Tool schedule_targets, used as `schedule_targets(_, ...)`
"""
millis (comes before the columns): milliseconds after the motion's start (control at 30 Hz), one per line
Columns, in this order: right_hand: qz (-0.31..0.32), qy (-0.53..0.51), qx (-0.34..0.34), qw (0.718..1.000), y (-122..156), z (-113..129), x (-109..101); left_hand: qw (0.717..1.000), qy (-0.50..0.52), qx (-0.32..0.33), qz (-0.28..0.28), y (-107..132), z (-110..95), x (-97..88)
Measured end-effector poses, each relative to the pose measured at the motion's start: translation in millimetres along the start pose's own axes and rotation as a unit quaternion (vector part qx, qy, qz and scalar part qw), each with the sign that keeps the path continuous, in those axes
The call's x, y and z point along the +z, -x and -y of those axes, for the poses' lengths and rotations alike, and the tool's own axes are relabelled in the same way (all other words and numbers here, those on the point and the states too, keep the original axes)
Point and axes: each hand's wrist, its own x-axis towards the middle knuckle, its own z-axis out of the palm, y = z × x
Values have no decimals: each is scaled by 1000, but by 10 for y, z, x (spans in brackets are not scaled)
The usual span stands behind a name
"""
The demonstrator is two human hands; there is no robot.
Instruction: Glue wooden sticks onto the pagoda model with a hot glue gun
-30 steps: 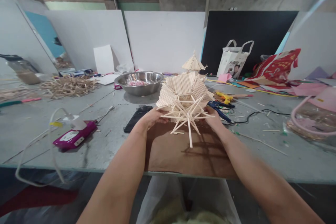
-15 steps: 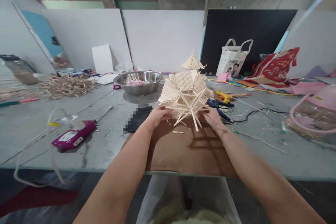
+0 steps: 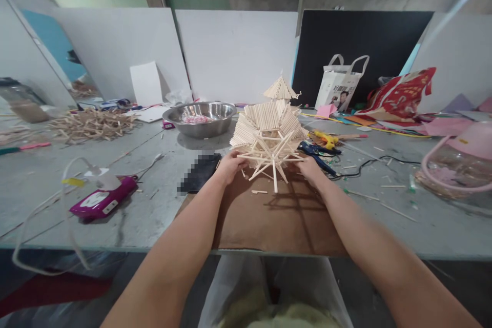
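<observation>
A model roof built of thin wooden sticks (image 3: 265,115) is tilted over the brown board (image 3: 269,236), with its star-shaped frame of crossed sticks facing me. My left hand (image 3: 231,166) grips its left edge, fingers curled and partly hidden behind the sticks. On the opposite side my right hand (image 3: 308,168) holds the right edge, its fingertips also partly covered. Behind it shows a smaller pointed stick roof (image 3: 282,88); whether the two are joined I cannot tell. A short loose stick (image 3: 259,192) lies on the board.
Left of the model are a steel bowl (image 3: 203,125), a dark pixelated object (image 3: 200,171), a purple power strip (image 3: 103,200) and a stick pile (image 3: 94,124). To the right lie a yellow-handled tool (image 3: 325,140), a blue tool (image 3: 319,156) with a black cord and a pink-lidded jug (image 3: 461,159).
The model roof has turned slightly in my hands, so its front stick now points more straight toward me. Both hands keep their hold. The whole view has shifted a little.
</observation>
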Motion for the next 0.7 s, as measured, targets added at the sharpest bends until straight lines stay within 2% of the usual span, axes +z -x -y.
schedule_targets(167,58,-91,17,994,0,23,-14,999,38,15,21,15,-9,27)
schedule_targets(333,107,-125,13,986,39,50,-22,997,70,23,27,34,-23,57)
schedule_targets(600,110,-158,37,981,16,86,-20,997,72,14,12,28,-68,68)
schedule_targets(700,71,-157,60,983,-33,81,-104,998,60,11,-4,36,-76,70)
